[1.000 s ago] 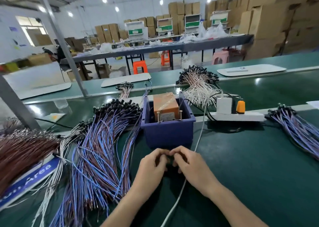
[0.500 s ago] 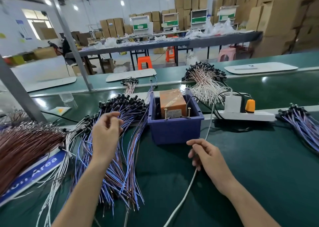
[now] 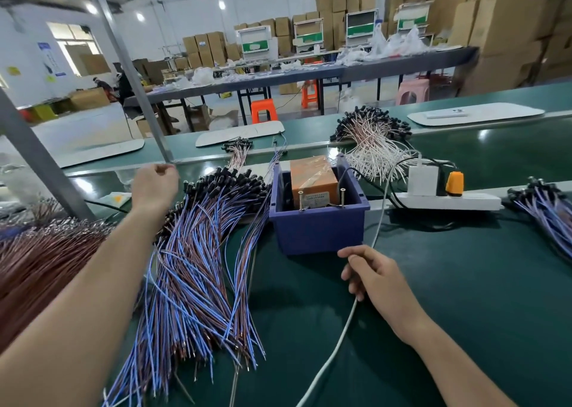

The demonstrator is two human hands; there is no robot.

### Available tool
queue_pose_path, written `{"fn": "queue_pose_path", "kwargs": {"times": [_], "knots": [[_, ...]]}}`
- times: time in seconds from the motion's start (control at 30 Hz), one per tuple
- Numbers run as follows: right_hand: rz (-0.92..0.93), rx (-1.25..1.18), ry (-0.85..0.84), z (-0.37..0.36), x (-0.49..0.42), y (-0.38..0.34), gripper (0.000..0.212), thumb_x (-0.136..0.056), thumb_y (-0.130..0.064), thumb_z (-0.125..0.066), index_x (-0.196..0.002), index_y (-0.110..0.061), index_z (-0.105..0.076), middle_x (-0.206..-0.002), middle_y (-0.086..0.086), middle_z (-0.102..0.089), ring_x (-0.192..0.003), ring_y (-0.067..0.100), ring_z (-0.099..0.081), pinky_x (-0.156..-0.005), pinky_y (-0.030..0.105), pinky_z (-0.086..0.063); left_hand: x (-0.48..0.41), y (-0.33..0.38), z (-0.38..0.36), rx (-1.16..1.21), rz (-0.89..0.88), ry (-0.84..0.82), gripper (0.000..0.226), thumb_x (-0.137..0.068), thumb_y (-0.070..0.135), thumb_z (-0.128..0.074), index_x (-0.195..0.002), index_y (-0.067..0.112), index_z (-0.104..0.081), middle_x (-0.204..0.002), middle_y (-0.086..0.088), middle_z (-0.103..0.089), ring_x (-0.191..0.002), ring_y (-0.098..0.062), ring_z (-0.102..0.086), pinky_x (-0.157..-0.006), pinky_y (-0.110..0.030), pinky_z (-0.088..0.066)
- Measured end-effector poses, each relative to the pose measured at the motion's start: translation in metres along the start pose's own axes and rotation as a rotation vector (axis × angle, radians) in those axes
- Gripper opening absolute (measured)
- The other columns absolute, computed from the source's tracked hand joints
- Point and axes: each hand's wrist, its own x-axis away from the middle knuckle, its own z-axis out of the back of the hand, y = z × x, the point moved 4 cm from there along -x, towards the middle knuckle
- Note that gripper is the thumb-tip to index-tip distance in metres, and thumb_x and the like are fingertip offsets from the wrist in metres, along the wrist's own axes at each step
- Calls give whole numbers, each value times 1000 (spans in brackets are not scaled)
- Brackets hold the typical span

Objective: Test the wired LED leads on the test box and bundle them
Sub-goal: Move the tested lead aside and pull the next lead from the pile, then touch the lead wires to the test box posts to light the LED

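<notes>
A big pile of blue-and-brown LED leads (image 3: pixel 198 270) with black heads lies fanned out on the green table left of centre. To its right stands the blue test box (image 3: pixel 318 227), holding an orange unit and two upright screws. My left hand (image 3: pixel 153 186) hovers beyond the far left end of the pile, back toward me, fingers curled, with nothing visible in them. My right hand (image 3: pixel 376 279) rests on the table in front of the box, fingers relaxed over a white cable (image 3: pixel 328 363).
A brown lead bundle (image 3: pixel 37 267) lies at far left, a white-wired bundle (image 3: pixel 371 146) behind the box and more blue leads (image 3: pixel 548 217) at far right. A white power strip (image 3: pixel 448 200) sits right of the box. A grey frame post (image 3: pixel 40 165) slants up on the left.
My hands, joined in front of the box a second ago, have parted. The left one moved left and away over the lead pile. The right one stayed by the white cable.
</notes>
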Motion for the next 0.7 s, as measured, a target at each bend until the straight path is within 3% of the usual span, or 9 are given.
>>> {"fn": "queue_pose_path", "kwargs": {"times": [0.1,0.2,0.33,0.4,0.5,0.57,0.63,0.7], "knots": [[6,-6,-1,0,0,0,28,-104,-10,-49,-98,-22,-74,-73,0,-68,-57,13,-57,-49,22,-46,-13,6,10,-56,67,-114,22,-103,13,-51,-83,11,-61,-98,-16,-67,-78,-26,-59,-81,-41,-55],[13,-24,0,0,-1,0,34,-104,-11,-49,-92,-29,-75,-73,1,-69,-57,13,-58,-49,21,-46,-16,-8,14,-178,149,-228,16,-102,5,-50,-91,2,-61,-95,-18,-65,-68,-21,-55,-63,-32,-49],[20,-23,-9,-1,-1,0,37,-104,-12,-49,-90,-33,-75,-74,0,-69,-58,13,-58,-50,21,-46,-21,-33,12,-311,219,-309,15,-100,-1,-48,-96,-10,-60,-90,-23,-63,-71,-28,-57,-75,-40,-56],[22,-24,-8,-1,0,0,37,-104,-12,-49,-90,-34,-75,-74,0,-69,-58,13,-58,-50,21,-47,-14,-48,13,-441,261,-323,19,-100,-3,-49,-85,-9,-57,-86,-23,-62,-67,-31,-57,-67,-34,-57],[27,-33,-7,0,0,0,37,-104,-11,-49,-90,-33,-75,-74,1,-69,-58,13,-58,-50,21,-46,0,-74,17,-605,287,-293,37,-99,-4,-51,-65,5,-42,-78,-17,-54,-57,-25,-45,-43,-28,-45],[28,-33,-4,0,-1,1,36,-104,-10,-49,-91,-31,-75,-74,2,-69,-58,14,-58,-49,22,-46,9,-95,15,-643,331,-347,37,-99,-6,-52,-65,5,-42,-76,-17,-54,-57,-25,-48,-47,-28,-49],[30,-26,-3,0,-1,1,35,-104,-10,-49,-91,-31,-75,-75,2,-70,-58,14,-58,-49,21,-46,14,-110,13,-579,391,-389,30,-98,-7,-54,-70,0,-45,-82,-28,-56,-63,-33,-57,-54,-38,-55],[33,-20,-7,0,-1,1,36,-104,-11,-49,-91,-32,-75,-75,2,-70,-58,14,-58,-50,21,-46,17,-116,13,-568,395,-372,30,-99,-3,-54,-71,-2,-45,-81,-29,-54,-60,-34,-54,-39,-35,-51]]}}
